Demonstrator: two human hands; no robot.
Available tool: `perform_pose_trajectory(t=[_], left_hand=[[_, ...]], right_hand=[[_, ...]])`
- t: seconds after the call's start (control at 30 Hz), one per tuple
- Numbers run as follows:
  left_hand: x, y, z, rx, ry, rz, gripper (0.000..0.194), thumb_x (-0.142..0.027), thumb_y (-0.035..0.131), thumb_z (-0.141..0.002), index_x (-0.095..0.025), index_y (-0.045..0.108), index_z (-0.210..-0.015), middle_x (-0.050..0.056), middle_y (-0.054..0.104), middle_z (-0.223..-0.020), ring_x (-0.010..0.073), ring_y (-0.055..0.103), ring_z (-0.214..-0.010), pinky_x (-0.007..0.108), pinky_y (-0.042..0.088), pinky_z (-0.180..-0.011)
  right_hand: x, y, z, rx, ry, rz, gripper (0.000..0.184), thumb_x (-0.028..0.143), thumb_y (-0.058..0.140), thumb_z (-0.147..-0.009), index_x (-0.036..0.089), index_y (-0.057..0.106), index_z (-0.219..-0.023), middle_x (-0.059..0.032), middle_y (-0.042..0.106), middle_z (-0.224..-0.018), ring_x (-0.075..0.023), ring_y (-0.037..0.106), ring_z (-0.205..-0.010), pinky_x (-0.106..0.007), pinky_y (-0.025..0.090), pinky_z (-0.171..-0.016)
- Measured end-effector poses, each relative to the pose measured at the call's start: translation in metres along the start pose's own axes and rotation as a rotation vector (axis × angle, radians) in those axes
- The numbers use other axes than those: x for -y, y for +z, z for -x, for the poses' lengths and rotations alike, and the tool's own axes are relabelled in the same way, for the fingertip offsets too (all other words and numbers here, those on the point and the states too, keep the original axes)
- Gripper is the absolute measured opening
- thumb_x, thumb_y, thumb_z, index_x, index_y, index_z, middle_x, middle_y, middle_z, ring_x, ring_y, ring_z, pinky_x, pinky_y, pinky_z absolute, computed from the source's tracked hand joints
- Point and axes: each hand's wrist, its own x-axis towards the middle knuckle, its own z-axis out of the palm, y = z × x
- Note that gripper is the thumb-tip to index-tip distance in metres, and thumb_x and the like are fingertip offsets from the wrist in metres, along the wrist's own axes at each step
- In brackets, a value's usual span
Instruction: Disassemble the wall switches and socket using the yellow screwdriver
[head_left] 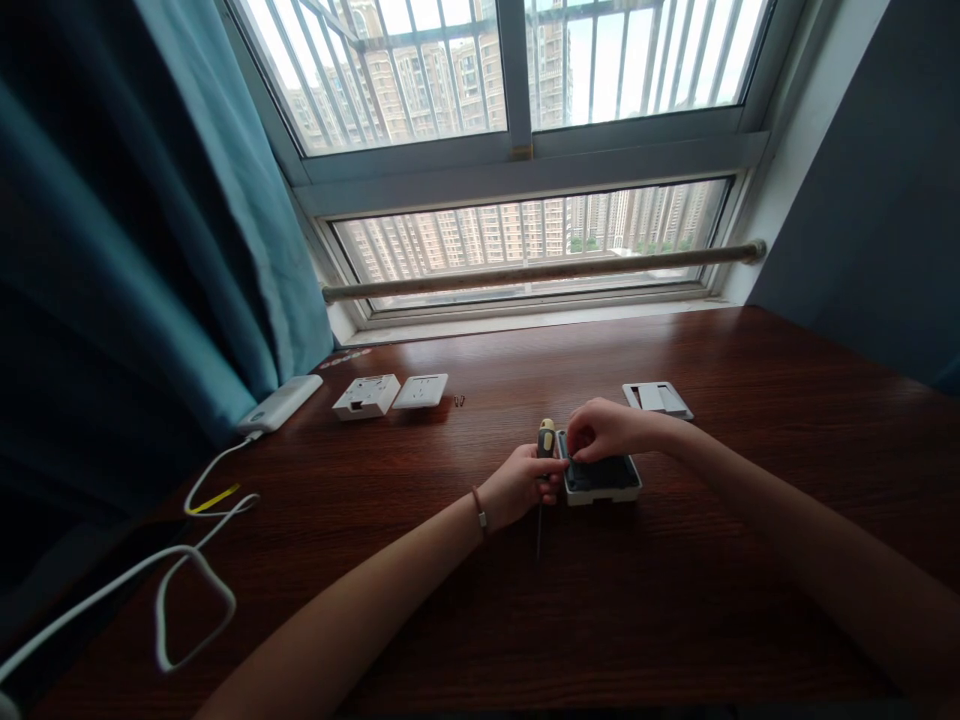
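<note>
A white box with a dark inner part (609, 480) lies on the wooden desk (600, 600) in front of me. My left hand (519, 484) is closed around a screwdriver (545, 440) with a yellow and black handle, its shaft pointing down toward me, just left of the box. My right hand (604, 430) hovers over the box's far left corner with fingers pinched together; whatever is between them is too small to make out.
At the back left lie a white box (367, 396), a white cover plate (421, 390) and two small screws (459, 400). Another white plate (658, 399) lies back right. A white power bank (281, 402) with looping cable (187, 580) sits by the teal curtain (150, 230).
</note>
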Motion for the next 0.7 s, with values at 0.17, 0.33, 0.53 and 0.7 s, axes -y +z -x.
perform_pose_trajectory(t=[0.17,0.33,0.53,0.7], left_hand=[[-0.001,0.002,0.001,-0.006,0.004,-0.016,0.025,-0.024,0.066,-0.064,-0.015,0.045,-0.073,-0.006,0.039,-0.052,0.0016,0.032,-0.040,0.017,0.025,-0.040],[0.002,0.000,0.000,-0.001,0.024,-0.016,0.022,-0.024,0.064,-0.066,-0.015,0.045,-0.072,-0.007,0.038,-0.052,0.0019,0.032,-0.040,0.017,0.025,-0.039],[0.004,-0.003,-0.002,0.005,0.029,-0.023,0.024,-0.026,0.065,-0.064,-0.014,0.045,-0.071,-0.006,0.038,-0.052,0.0023,0.032,-0.040,0.017,0.023,-0.039],[0.003,-0.003,-0.002,-0.012,0.034,-0.044,0.023,-0.024,0.066,-0.063,-0.014,0.046,-0.071,-0.007,0.035,-0.051,0.0025,0.031,-0.042,0.016,0.022,-0.039]], right_hand=[[0.004,0.002,-0.002,-0.029,0.010,0.050,0.015,0.018,0.053,-0.070,0.012,0.067,-0.072,-0.0014,0.061,-0.060,-0.0097,0.053,-0.053,-0.018,0.037,-0.049],[0.021,0.002,0.000,-0.080,-0.034,0.252,0.016,0.014,0.049,-0.070,0.013,0.064,-0.071,-0.0083,0.064,-0.075,-0.0153,0.057,-0.063,-0.023,0.037,-0.055],[0.023,0.009,-0.003,-0.052,-0.054,0.487,0.018,0.015,0.045,-0.075,0.012,0.063,-0.077,-0.0091,0.065,-0.074,-0.0177,0.060,-0.061,-0.024,0.036,-0.051],[0.022,0.011,-0.004,-0.040,-0.086,0.519,0.019,0.015,0.046,-0.075,0.009,0.063,-0.081,-0.0116,0.066,-0.075,-0.0192,0.061,-0.060,-0.025,0.035,-0.049]])
